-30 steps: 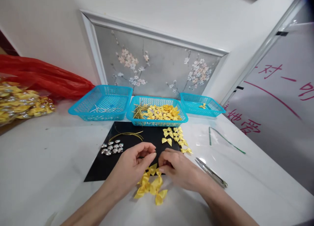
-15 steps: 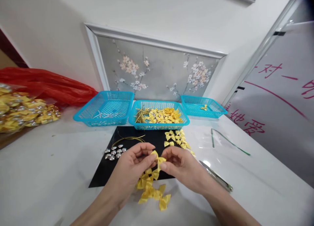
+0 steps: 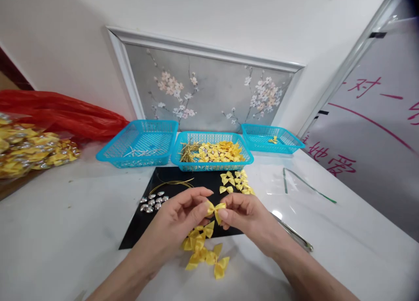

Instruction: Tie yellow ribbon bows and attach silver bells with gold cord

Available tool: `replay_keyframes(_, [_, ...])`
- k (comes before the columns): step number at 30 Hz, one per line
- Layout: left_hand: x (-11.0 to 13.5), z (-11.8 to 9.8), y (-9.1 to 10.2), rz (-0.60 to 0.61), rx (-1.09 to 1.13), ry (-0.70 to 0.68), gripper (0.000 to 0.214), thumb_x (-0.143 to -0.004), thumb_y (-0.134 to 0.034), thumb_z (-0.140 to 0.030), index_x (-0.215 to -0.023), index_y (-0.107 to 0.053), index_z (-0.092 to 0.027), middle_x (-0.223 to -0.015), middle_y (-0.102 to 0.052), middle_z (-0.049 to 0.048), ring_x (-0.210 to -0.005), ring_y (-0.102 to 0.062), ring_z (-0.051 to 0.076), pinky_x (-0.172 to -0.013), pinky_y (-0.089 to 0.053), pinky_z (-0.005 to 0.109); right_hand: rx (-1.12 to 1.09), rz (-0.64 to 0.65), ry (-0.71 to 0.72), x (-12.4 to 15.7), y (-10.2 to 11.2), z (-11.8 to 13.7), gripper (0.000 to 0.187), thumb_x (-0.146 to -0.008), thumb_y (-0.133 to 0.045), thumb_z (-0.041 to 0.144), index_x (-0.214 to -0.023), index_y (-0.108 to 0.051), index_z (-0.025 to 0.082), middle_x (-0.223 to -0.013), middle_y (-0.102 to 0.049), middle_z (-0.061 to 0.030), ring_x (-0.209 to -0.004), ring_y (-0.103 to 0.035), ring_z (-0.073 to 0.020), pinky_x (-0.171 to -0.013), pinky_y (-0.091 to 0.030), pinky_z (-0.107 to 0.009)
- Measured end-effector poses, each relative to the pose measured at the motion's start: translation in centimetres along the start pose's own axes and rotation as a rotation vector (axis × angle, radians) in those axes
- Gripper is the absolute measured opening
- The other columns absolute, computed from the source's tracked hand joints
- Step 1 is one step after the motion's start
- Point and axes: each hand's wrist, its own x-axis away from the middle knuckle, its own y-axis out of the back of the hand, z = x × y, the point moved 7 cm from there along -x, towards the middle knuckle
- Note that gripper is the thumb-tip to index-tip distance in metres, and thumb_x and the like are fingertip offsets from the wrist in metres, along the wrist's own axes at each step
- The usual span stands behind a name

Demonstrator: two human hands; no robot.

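Observation:
A small yellow ribbon bow (image 3: 215, 208) is pinched between both hands above the black mat (image 3: 137, 231). My left hand (image 3: 186, 211) grips its left loop with thumb and fingers; my right hand (image 3: 244, 211) holds the right loop. Below them lies a loose pile of yellow bows (image 3: 199, 248), partly on the mat and partly on the white table. Silver heart-shaped beads (image 3: 153, 202) sit on the mat left of my left hand, with thin gold wires (image 3: 172, 183) behind them. Smaller finished-looking bows (image 3: 237, 182) lie at the mat's far right.
Three blue baskets stand along the wall: the left basket (image 3: 113, 157) with white strips, the middle basket (image 3: 212, 166) with bows and gold ties, the right basket (image 3: 288, 148) with one bow. Tweezers (image 3: 296, 235) and a green strip (image 3: 309, 185) lie right. A red bag (image 3: 65, 115) is left.
The bow between my hands has turned from tilted to nearly level, its loops spread sideways. My right hand has shifted slightly right. The view has moved a little.

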Motion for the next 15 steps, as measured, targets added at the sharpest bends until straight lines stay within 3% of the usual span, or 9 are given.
replay_keyframes(3, [-0.1, -0.1, -0.1, 0.056, -0.108, -0.006, 0.016, -0.073, -0.073, -0.032, -0.087, -0.071, -0.023, -0.069, -0.064, -0.0027, -0.064, -0.057, 0.012, -0.058, -0.047, 0.021, 0.05, 0.017, 0.054, 0.1, 0.1, 0.3, 0.026, -0.079, -0.067, 0.04, -0.086, -0.059, 0.016, -0.069, -0.055, 0.0019, -0.064, -0.049, -0.0108, -0.062, -0.04, -0.024])
replay_keyframes(6, [-0.3, 0.1, -0.1, 0.079, -0.16, -0.009, 0.01, -0.075, -0.07, -0.03, -0.082, -0.07, -0.023, -0.066, -0.062, -0.0035, -0.06, -0.054, 0.011, -0.055, -0.043, 0.02, 0.222, -0.039, 0.213, 0.4, 0.7, 1.4, 0.021, -0.085, -0.06, 0.027, -0.104, -0.055, 0.022, -0.076, -0.056, 0.0026, -0.068, -0.05, -0.0114, -0.063, -0.041, -0.024])
replay_keyframes(9, [-0.3, 0.3, -0.3, 0.103, -0.233, -0.027, 0.007, -0.078, -0.067, -0.029, -0.081, -0.068, -0.023, -0.069, -0.06, -0.0035, -0.063, -0.053, 0.012, -0.057, -0.041, 0.021, 0.446, -0.056, 0.32, 0.7, 0.6, 2.4, 0.009, -0.088, -0.054, 0.018, -0.094, -0.059, 0.023, -0.078, -0.056, 0.0025, -0.07, -0.051, -0.0112, -0.064, -0.04, -0.023])
replay_keyframes(15, [-0.3, 0.7, -0.5, 0.113, -0.37, -0.084, 0.009, -0.082, -0.061, -0.027, -0.076, -0.061, -0.021, -0.068, -0.055, -0.0034, -0.064, -0.051, 0.013, -0.057, -0.039, 0.022, 0.678, -0.087, 0.4, 0.8, 0.2, 2.7, 0.014, -0.085, -0.055, 0.008, -0.082, -0.059, 0.021, -0.076, -0.059, 0.0033, -0.069, -0.054, -0.0104, -0.063, -0.039, -0.021])
